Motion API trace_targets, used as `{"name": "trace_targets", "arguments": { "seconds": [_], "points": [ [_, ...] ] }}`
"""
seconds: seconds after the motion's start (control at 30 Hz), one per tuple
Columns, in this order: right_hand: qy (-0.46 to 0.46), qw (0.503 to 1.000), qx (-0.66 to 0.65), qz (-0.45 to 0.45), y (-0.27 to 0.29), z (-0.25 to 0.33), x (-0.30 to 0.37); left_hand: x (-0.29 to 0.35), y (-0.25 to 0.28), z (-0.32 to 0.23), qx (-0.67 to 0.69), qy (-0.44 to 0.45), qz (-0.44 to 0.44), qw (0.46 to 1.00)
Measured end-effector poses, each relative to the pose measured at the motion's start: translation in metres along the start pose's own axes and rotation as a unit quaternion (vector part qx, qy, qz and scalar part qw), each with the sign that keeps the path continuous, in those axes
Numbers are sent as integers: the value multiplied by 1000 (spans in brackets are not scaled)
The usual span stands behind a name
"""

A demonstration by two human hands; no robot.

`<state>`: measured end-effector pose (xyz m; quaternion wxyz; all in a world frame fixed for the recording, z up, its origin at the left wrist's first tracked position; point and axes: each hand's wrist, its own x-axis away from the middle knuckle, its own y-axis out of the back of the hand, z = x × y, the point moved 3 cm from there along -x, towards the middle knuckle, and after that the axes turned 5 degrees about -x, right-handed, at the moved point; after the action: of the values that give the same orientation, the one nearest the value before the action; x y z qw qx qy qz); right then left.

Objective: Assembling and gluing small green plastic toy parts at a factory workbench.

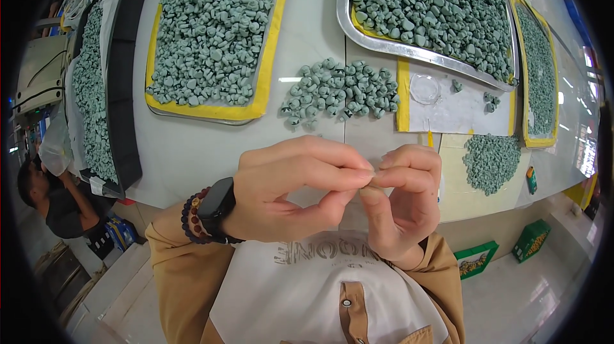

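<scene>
Apron: a white apron [300, 293] over tan sleeves fills the lower edge, nearest the camera.
Left hand: the left hand [291, 190] is raised in front of the chest, fingers curled, thumb and forefinger pinched together at their tips; a dark watch [216, 206] and a bead bracelet [190, 219] sit on the wrist.
Right hand: the right hand [403, 200] meets it fingertip to fingertip, also closed in a pinch, palm turned toward the body.
Held piece: a small piece [375, 179] is nipped between the two sets of fingertips, almost wholly hidden; its colour and shape cannot be told.
Step in hand: judged as close checking or working of one piece held up off the table.
Next move: it would call for a light grip and a turn of the piece so that a hidden side shows; a slip would drop it toward the apron.
Table: a pale table [192, 145] lies beyond the hands.
Trays: a yellow-rimmed tray [157, 43] and a metal tray [343, 11] are heaped with grey-green stones.
Loose heap: a loose heap of stones [339, 91] lies on the table just beyond the hands, between the trays.
Small heap: a smaller heap of finer stones [491, 161] lies to the right.
Dish: a clear round dish [425, 88] rests on white paper.
Other person: a person [48, 200] crouches at lower left, well apart.
</scene>
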<state>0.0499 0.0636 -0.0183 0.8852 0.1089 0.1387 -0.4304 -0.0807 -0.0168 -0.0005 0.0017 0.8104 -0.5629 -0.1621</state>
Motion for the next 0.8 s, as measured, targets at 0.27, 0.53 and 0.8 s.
{"name": "trace_targets", "arguments": {
  "seconds": [0.27,0.53,0.8],
  "points": [
    [37,998,38,19,6,6,-3,0,0,1,16,11,23,1000],
    [59,987,136,61,13,13,-9,0,-1,4,9,15,38,999],
    [89,979,167,70,14,12,-8,2,-4,4,3,14,37,999]
  ]
}}
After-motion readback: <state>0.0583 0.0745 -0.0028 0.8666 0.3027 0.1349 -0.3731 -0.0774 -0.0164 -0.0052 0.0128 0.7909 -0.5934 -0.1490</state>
